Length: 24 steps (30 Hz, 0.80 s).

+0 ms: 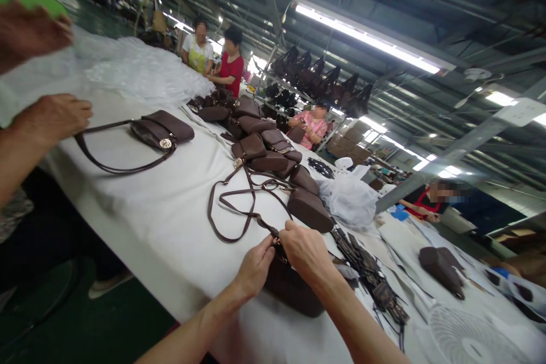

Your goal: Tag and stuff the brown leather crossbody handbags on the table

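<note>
A dark brown handbag [294,290] rests on the white-covered table in front of me. At its top edge, my left hand [256,264] pinches the bag beside a small metal fitting. My right hand [302,247] is closed on the bag's strap end, close against my left fingertips. The thin brown strap [230,237] loops away over the cloth towards a pile of brown bags [268,162]. Part of the bag is hidden behind my right forearm.
A co-worker's hand [55,116] is at the left by another brown bag [164,131]. Clear plastic [140,68] lies at the back left. Black straps [375,278], a plastic bag [352,196] and a white fan [473,338] are to the right.
</note>
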### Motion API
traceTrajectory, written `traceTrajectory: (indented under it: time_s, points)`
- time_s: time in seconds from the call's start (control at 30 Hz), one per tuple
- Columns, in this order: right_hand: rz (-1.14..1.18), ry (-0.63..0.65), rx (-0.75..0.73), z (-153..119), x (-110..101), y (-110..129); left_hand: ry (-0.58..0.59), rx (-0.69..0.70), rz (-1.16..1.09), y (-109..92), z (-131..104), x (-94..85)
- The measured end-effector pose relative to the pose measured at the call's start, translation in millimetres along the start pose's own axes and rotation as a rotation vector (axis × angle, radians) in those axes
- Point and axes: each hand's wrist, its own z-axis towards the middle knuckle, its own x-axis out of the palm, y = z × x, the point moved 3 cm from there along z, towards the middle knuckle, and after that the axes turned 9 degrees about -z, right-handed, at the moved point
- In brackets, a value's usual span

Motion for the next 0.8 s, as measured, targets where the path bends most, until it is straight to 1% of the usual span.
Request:
traceTrajectory:
  time_s: [0.07,0.17,0.23,0.3,0.4,0.47,0.53,0.57,0.63,0.73,0.8]
  points:
    - [-0.001,0.019,-0.009,3,2,1,-0.042,0.002,0.001,-1,5,0.2]
    - [0.011,0.034,-0.010,6,3,1,-0.148,-0.003,0.076,0,13,1.1]
    - [0.028,0.035,-0.003,6,4,0,-0.182,0.002,0.117,1,18,1.0]
    - [0.091,0.019,0.011,4,3,-3,-0.167,0.009,0.124,0,20,-2.2]
    - [0.334,-0.032,-0.002,1,1,-13,-0.118,0.029,0.156,-6,18,-15.3]
    - [0.512,-0.047,-0.033,1,1,-20,-0.098,0.087,0.216,-14,14,-25.9]
    - [0.600,-0.053,-0.052,4,3,-23,-0.084,0.177,0.276,-24,12,-33.2]
    - [0.595,-0.059,-0.061,6,3,-23,-0.079,0.218,0.293,-29,11,-34.9]
    - [0.507,-0.066,-0.097,11,2,-19,-0.082,0.274,0.305,-38,11,-35.5]
    - [0.386,-0.042,-0.154,19,-1,-9,-0.111,0.300,0.292,-46,14,-33.5]
    - [0.370,-0.032,-0.167,22,-3,-6,-0.121,0.304,0.267,-49,17,-32.4]
